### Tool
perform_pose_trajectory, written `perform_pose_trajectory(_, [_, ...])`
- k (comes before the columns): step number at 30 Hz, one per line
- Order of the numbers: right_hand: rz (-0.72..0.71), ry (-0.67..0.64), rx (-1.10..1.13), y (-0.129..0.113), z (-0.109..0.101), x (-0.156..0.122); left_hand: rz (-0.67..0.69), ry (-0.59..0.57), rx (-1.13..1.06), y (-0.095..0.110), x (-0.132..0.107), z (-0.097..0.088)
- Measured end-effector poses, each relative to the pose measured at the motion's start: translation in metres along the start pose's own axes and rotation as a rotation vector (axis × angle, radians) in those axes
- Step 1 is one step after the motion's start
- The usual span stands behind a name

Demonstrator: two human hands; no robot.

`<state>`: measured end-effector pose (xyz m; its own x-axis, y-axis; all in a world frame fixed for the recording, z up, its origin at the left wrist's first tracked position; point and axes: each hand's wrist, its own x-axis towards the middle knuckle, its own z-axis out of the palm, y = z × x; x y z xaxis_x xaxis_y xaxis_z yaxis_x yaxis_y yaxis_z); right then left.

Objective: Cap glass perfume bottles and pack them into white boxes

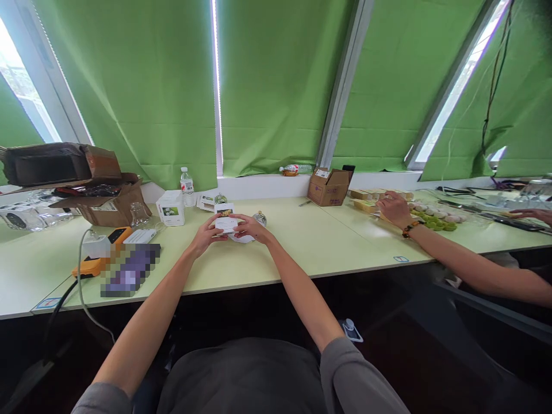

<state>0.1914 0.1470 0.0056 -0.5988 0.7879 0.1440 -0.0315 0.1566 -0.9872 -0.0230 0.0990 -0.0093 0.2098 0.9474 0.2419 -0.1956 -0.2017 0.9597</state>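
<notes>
Between my two hands, above the table, is a small white box (225, 225) with a picture on its upper face. My left hand (207, 234) grips its left side with the fingers closed. On the right side, my right hand (250, 227) closes round the same box. Just behind my right hand sits a round silvery ornament (260, 218), partly hidden by the fingers. Beyond the box lie an opened white carton (206, 201) and another round ornament (221, 199). Something white under my right hand is mostly covered.
A larger white box (171, 208) and a water bottle (187, 186) stand at the back left, near brown cartons (110, 210). A phone (131, 270) and an orange power strip (103, 253) lie left. At right, a co-worker's hand (394, 209) is over small boxes; a brown carton (330, 188) stands nearer.
</notes>
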Motion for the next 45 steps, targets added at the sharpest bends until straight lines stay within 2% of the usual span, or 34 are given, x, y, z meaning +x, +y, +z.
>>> perform_pose_trajectory(11, [-0.014, 0.034, -0.012, -0.0004, 0.0012, -0.0014, 0.004, -0.084, 0.001, 0.0015, -0.0018, 0.0019])
perform_pose_trajectory(24, [0.0, 0.066, -0.021, -0.0026, 0.0025, -0.0009, 0.011, -0.057, -0.015, 0.0029, -0.0027, 0.0048])
perform_pose_trajectory(33, [-0.031, 0.029, -0.022, -0.0027, 0.003, -0.0033, -0.002, -0.068, -0.045, 0.0011, -0.0032, 0.0027])
perform_pose_trajectory(45, [0.01, 0.04, -0.031, -0.0036, 0.0041, -0.003, -0.03, -0.048, -0.1, 0.0023, -0.0006, 0.0006])
